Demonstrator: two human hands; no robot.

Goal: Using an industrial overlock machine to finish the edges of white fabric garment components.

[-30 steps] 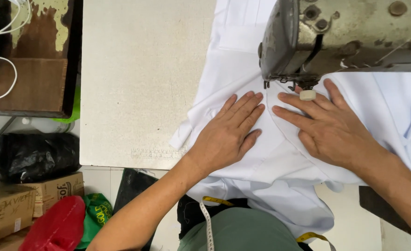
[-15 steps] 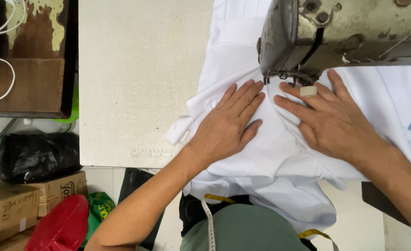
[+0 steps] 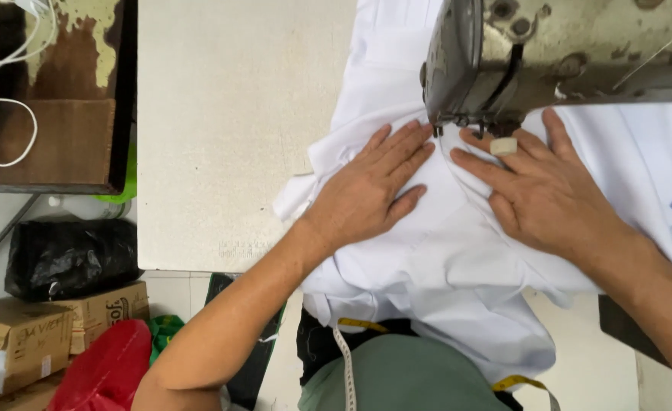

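**Fingertips close to the needle**

On the tabletop [image 3: 237, 114], the white garment [image 3: 442, 259] is pressed flat by the left hand [image 3: 370, 190], grip open. The right hand [image 3: 541, 190], likewise spread, lies beneath the sewing machine head [image 3: 549, 53]; fingers could be caught if fed too far.

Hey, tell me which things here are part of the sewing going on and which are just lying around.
In use:
- left hand flat on the white fabric
- right hand, also flat on it
- sewing machine
- table

Lying about:
- black bag
- cardboard boxes
- red bag
- white cable
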